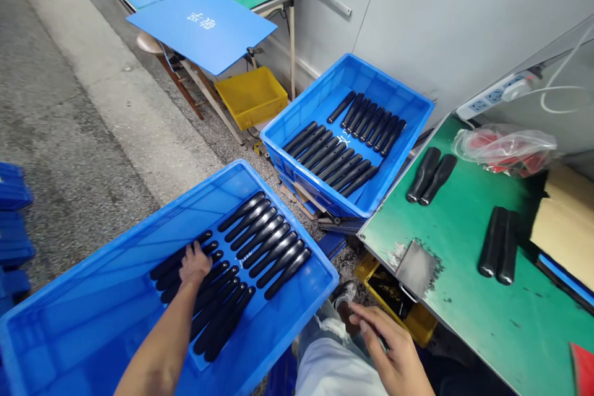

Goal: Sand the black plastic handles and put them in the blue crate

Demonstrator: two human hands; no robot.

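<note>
My left hand [195, 263] reaches into the near blue crate, its fingers curled down around a black handle-shaped piece in the left row; its fingertips are partly hidden. Glossy black handles [271, 241] lie side by side in two slanting rows on a blue sheet inside this near crate [116, 253]. In front of my lap, my right hand [390, 343] hovers with thumb and fingers apart, and I see nothing held in it. Two pairs of black handles, a left pair [424, 176] and a right pair [499, 246], lie on the green table.
A second blue crate [278, 154] with two rows of black handles stands ahead. The green table [468, 297] at right carries a metal plate [415, 269], a plastic bag [505, 145] and a power strip [492, 96]. Yellow bins, one ahead [253, 96], sit low down.
</note>
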